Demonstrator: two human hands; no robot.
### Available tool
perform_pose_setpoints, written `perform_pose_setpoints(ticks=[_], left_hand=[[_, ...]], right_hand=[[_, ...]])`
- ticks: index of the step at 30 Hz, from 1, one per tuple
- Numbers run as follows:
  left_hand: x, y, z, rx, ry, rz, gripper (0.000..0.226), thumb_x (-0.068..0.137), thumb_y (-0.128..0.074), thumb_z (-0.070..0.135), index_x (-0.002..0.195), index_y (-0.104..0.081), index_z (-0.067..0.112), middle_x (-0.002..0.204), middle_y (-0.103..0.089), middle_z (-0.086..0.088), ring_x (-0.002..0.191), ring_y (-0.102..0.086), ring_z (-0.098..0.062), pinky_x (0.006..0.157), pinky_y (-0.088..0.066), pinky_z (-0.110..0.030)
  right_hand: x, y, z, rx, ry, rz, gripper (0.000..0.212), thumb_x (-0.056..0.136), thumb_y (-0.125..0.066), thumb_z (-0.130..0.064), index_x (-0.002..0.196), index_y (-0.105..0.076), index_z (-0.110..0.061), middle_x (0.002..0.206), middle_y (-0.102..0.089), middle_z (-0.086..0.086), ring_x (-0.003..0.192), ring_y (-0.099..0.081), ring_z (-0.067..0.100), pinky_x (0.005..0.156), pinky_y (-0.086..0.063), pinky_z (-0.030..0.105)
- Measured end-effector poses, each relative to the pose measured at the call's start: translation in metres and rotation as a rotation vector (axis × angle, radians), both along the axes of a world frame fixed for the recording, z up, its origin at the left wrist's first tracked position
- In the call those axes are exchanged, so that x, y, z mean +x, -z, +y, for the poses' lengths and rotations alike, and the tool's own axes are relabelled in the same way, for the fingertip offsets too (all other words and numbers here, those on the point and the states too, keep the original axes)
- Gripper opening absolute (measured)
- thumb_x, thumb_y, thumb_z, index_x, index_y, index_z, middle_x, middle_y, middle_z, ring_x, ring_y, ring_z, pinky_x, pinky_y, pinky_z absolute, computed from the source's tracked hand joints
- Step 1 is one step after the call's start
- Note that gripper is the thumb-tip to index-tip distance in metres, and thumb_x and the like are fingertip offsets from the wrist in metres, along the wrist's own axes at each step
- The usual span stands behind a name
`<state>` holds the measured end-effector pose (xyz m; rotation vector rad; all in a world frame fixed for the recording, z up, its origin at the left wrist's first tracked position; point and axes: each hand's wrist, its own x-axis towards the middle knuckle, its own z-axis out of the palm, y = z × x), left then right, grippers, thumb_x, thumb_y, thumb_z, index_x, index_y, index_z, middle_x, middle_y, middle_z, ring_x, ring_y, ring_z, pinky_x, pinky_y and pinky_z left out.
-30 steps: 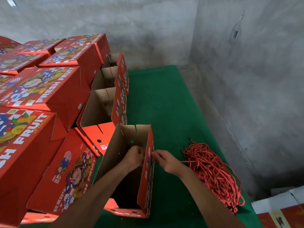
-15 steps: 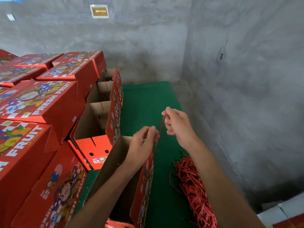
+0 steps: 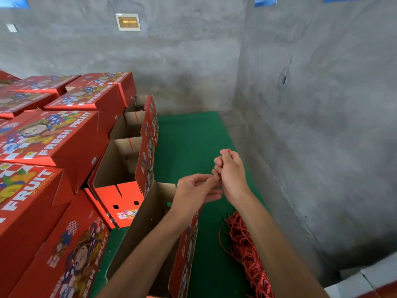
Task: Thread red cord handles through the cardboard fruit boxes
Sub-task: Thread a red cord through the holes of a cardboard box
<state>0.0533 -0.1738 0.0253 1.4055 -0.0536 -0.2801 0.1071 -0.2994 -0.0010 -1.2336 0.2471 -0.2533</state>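
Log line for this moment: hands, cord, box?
right hand: pinches cord end, raised | left hand: fingers at right hand, grip unclear | open box: below hands | cord pile: on green mat

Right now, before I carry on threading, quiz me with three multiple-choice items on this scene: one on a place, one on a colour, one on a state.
1. The loose cord pile lies:
A. right of the open box
B. inside it
C. on the stacked boxes

2. The mat is:
A. blue
B. green
C. grey

3. The right hand:
A. lies flat on the mat
B. pinches a red cord end
C. grips a box flap

Answers: A, the pile sits on the mat right of the box; B, plainly green; B, a red tip shows above its fingers.
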Motion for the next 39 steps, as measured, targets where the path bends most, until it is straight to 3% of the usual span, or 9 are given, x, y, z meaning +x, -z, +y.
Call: perform_pose_setpoints(ticks=[6,9,11,13,16,21,25,31,39], left_hand=[[0.003,0.013,0.006,0.139,-0.043,-0.122,0.011,0.090,-0.074,0.005,0.099,-0.075,-0.001,0.085,-0.077,-0.015,0.076,-0.075,-0.026,0.069,-0.061,-0.024],[0.007,0.020,0.017,0.377,-0.073,-0.257,0.009,0.093,-0.071,0.008,0.097,-0.079,0.009,0.083,-0.077,-0.011,0.081,-0.073,-0.028,0.077,-0.062,-0.030],[0.007,0.025,0.024,0.487,-0.040,-0.320,0.011,0.093,-0.071,0.012,0.099,-0.080,0.016,0.085,-0.078,-0.001,0.082,-0.073,-0.016,0.079,-0.059,-0.024],[0.003,0.028,0.026,0.502,0.003,-0.376,0.014,0.093,-0.071,0.013,0.101,-0.081,0.019,0.089,-0.078,0.012,0.083,-0.071,0.000,0.077,-0.053,-0.012],[-0.002,0.035,0.028,0.493,0.022,-0.426,0.012,0.091,-0.074,0.016,0.098,-0.081,0.023,0.088,-0.077,0.016,0.084,-0.071,0.003,0.078,-0.054,-0.012],[-0.011,0.068,0.047,0.790,0.111,-0.382,0.058,0.086,-0.077,0.043,0.137,-0.053,0.028,0.131,-0.057,0.010,0.124,-0.052,-0.005,0.106,-0.045,-0.030],[-0.018,0.083,0.067,0.581,0.147,-0.033,0.079,0.085,-0.078,0.037,0.149,-0.032,0.034,0.134,-0.053,0.013,0.120,-0.057,-0.008,0.108,-0.046,-0.041],[-0.029,0.090,0.088,0.479,0.193,0.493,0.047,0.093,-0.054,0.060,0.120,-0.067,0.023,0.102,-0.079,-0.003,0.093,-0.076,-0.025,0.096,-0.056,-0.043],[-0.025,0.080,0.114,0.296,0.119,0.548,0.056,0.092,-0.050,0.068,0.123,-0.066,0.023,0.112,-0.076,-0.010,0.099,-0.075,-0.030,0.093,-0.056,-0.044]], right_hand=[[-0.020,-0.001,0.005,-0.130,-0.035,0.101,0.022,0.108,-0.045,-0.026,0.099,-0.060,-0.013,0.072,-0.062,-0.007,0.067,-0.059,0.017,0.067,-0.053,0.035],[-0.046,0.011,-0.013,-1.092,0.003,0.332,0.048,0.108,-0.041,-0.045,0.095,-0.065,-0.005,0.090,-0.062,0.010,0.093,-0.062,0.036,0.085,-0.053,0.045],[-0.066,0.018,-0.014,-1.308,0.101,0.214,0.050,0.107,-0.043,-0.048,0.123,-0.065,-0.006,0.120,-0.061,0.011,0.115,-0.057,0.028,0.098,-0.048,0.042],[-0.082,0.021,-0.006,-1.118,-0.058,-0.024,0.042,0.108,-0.048,-0.042,0.132,-0.067,-0.014,0.128,-0.066,-0.001,0.118,-0.059,0.010,0.102,-0.047,0.026],[-0.095,0.034,0.003,-0.962,-0.064,-0.083,0.026,0.106,-0.056,-0.030,0.122,-0.075,-0.019,0.101,-0.076,-0.011,0.089,-0.065,-0.006,0.079,-0.045,0.007],[-0.111,0.075,0.009,-0.655,-0.044,0.044,0.015,0.102,-0.064,-0.021,0.094,-0.074,-0.028,0.080,-0.076,-0.010,0.076,-0.072,0.008,0.080,-0.059,0.033],[-0.126,0.114,0.029,-0.418,-0.153,0.179,0.012,0.103,-0.063,-0.018,0.097,-0.072,-0.023,0.093,-0.078,-0.001,0.085,-0.074,0.013,0.087,-0.060,0.039],[-0.144,0.154,0.057,-0.348,-0.280,0.312,0.011,0.102,-0.065,-0.019,0.105,-0.075,-0.017,0.100,-0.078,-0.001,0.093,-0.075,0.013,0.093,-0.060,0.041],[-0.154,0.158,0.078,-0.447,-0.372,0.296,0.022,0.106,-0.057,-0.025,0.112,-0.069,-0.008,0.098,-0.076,0.002,0.088,-0.075,0.011,0.087,-0.062,0.031]])
